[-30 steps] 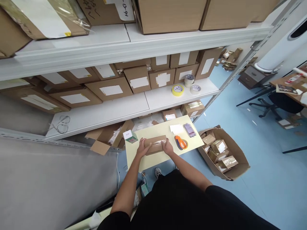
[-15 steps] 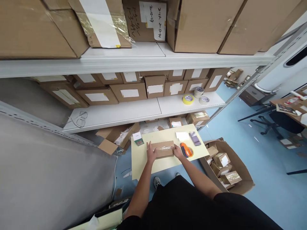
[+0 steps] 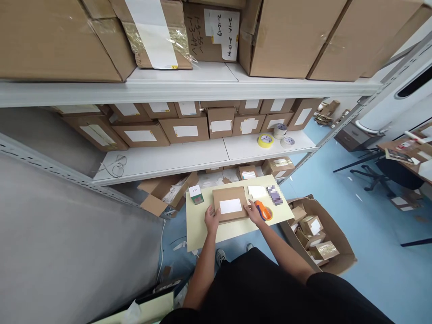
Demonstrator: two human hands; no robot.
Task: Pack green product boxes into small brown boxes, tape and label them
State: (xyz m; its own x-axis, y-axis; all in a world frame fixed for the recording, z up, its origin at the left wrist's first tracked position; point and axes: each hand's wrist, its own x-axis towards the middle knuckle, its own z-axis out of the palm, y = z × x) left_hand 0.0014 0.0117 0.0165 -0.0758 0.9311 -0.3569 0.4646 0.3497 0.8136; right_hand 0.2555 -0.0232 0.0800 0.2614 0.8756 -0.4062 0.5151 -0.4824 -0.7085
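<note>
A flat brown cardboard box (image 3: 229, 194) with a white label on its face lies on the pale yellow board (image 3: 199, 231). My left hand (image 3: 212, 219) holds its left edge, and my right hand (image 3: 253, 212) holds its right edge. Just right of my right hand is an orange and blue tape dispenser (image 3: 261, 209) with yellow tape. Behind it lie a white paper (image 3: 257, 192) and a purple, blurred object (image 3: 275, 196). At the board's back left stands a small green and white box (image 3: 196, 194).
A shelf (image 3: 182, 159) with boxed parcels, tape rolls (image 3: 265, 140) and glasses (image 3: 118, 166) stands behind the board. An open carton (image 3: 340, 238) of small parcels is on the floor at right. Another open carton (image 3: 153, 204) sits at left.
The box between my hands has been turned: its taped side faced up before, and now the broad side with a white label does. The camera view has shifted slightly.
</note>
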